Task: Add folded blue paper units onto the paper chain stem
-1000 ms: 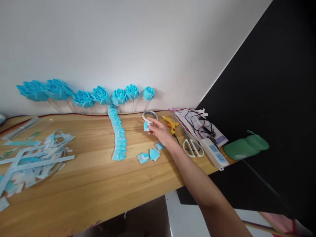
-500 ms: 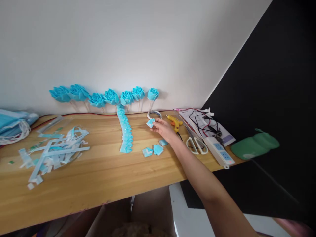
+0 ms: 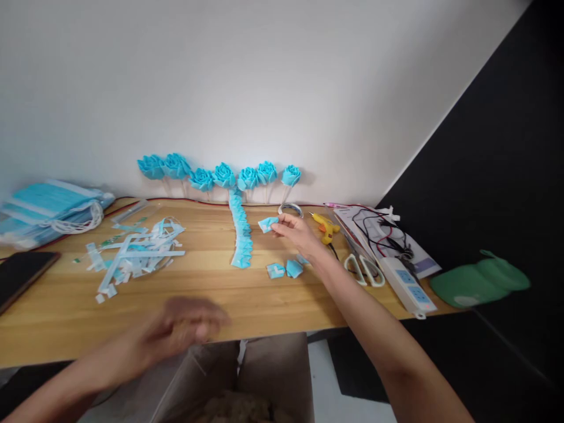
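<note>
Between the thumb and fingers of my right hand (image 3: 297,232) is a small folded blue mask-fabric piece (image 3: 267,224), held just above the table. Below that hand lie several similar folded pieces (image 3: 294,268), one partly covered by my wrist. A long overlapping row of folded blue petals (image 3: 241,235) runs toward the wall, left of the held piece. My left hand (image 3: 189,326) hangs over the table's front edge, smeared by motion, so its fingers do not show clearly. Several blue fabric roses (image 3: 224,175) on sticks lean against the wall.
Cut strips (image 3: 141,252) lie left of centre, with blue face masks (image 3: 48,205) and a phone (image 3: 24,276) beyond. On the right are a tape roll (image 3: 290,209), yellow glue gun (image 3: 326,226), scissors (image 3: 365,271), power strip (image 3: 408,288), and green bottle (image 3: 476,279).
My left hand has come into view from the lower left. My right hand still holds the folded piece. The view has swung left, bringing the phone and more masks into sight.
</note>
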A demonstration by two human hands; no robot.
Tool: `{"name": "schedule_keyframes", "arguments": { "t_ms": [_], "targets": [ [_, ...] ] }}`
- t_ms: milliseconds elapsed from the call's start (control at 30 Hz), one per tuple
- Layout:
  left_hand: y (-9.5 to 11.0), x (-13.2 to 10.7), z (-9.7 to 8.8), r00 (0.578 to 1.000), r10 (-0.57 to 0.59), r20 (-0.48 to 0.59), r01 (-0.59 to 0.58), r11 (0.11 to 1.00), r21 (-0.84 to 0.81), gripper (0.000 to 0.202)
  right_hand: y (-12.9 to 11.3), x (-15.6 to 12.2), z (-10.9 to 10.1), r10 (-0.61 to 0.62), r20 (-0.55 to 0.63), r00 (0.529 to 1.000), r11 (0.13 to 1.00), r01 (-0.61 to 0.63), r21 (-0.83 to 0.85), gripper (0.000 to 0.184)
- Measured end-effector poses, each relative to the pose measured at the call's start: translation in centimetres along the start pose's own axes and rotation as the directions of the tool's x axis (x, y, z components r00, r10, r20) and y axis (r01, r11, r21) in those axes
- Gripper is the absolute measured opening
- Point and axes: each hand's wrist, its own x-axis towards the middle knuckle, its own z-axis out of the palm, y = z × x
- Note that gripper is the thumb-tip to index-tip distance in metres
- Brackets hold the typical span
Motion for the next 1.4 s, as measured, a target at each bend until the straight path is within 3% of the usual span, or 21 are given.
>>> {"name": "schedule_keyframes", "arguments": {
  "t_ms": [33, 100, 167, 233, 333, 433, 600, 700, 933, 1167, 1400],
  "targets": [
    [0.6, 1.9, -0.8, 1.000, -0.013, -0.011, 0.013, 1.000, -0.023, 0.026, -0.4, -0.2, 0.6, -0.007, 0.009, 1.000, 1.000, 0.007, -0.019, 0.025],
    [1.0, 5.8, -1.8, 0.988, -0.074, -0.132, 0.066, 0.996, -0.062, 0.037, -1.0, -0.7, 1.8, -0.012, 0.023, 1.000, 1.000, 0.012, -0.016, 0.025],
    [0.7, 9.3, -2.2, 0.974, -0.066, -0.218, 0.040, 0.992, -0.121, 0.054, -1.0, -1.0, 2.8, 0.000, 0.033, 0.999, 1.000, 0.000, 0.020, 0.026],
    [0.2, 11.7, -2.2, 0.977, -0.079, -0.199, 0.036, 0.976, -0.214, 0.067, -0.9, -1.1, 3.7, 0.025, 0.040, 0.999, 0.998, -0.027, 0.055, 0.028],
    [0.1, 13.5, -1.8, 0.982, -0.119, -0.147, 0.076, 0.960, -0.271, 0.054, -0.4, -1.0, 4.7, 0.065, 0.053, 0.996, 0.993, -0.069, 0.092, 0.032],
    [0.2, 14.1, -1.6, 0.977, -0.136, -0.164, 0.082, 0.951, -0.298, 0.036, -0.1, -0.6, 5.2, 0.080, 0.066, 0.995, 0.990, -0.087, 0.111, 0.034],
    [-1.0, 14.5, -2.0, 0.963, -0.137, -0.232, 0.035, 0.918, -0.395, 0.033, 0.1, 0.0, 5.0, 0.091, 0.125, 0.988, 0.986, -0.107, 0.129, 0.042],
    [-1.7, 14.7, -2.3, 0.961, -0.130, -0.243, 0.019, 0.912, -0.410, 0.033, 0.1, 0.3, 4.9, 0.063, 0.143, 0.988, 0.996, -0.071, 0.053, 0.039],
    [-1.5, 14.4, -3.2, 0.962, -0.118, -0.247, 0.021, 0.931, -0.365, 0.034, 0.6, 1.4, 5.4, -0.004, 0.127, 0.992, 0.993, 0.019, -0.120, 0.018],
    [-2.4, 13.8, -3.0, 0.965, -0.133, -0.224, 0.049, 0.938, -0.343, 0.039, 2.2, 0.8, 6.0, -0.017, 0.120, 0.993, 0.987, 0.035, -0.156, 0.020],
    [-2.6, 13.9, -2.3, 0.962, -0.141, -0.234, 0.079, 0.964, -0.255, 0.035, 2.1, -0.2, 6.0, 0.014, 0.193, 0.981, 0.992, 0.010, -0.123, 0.026]
  ]
}}
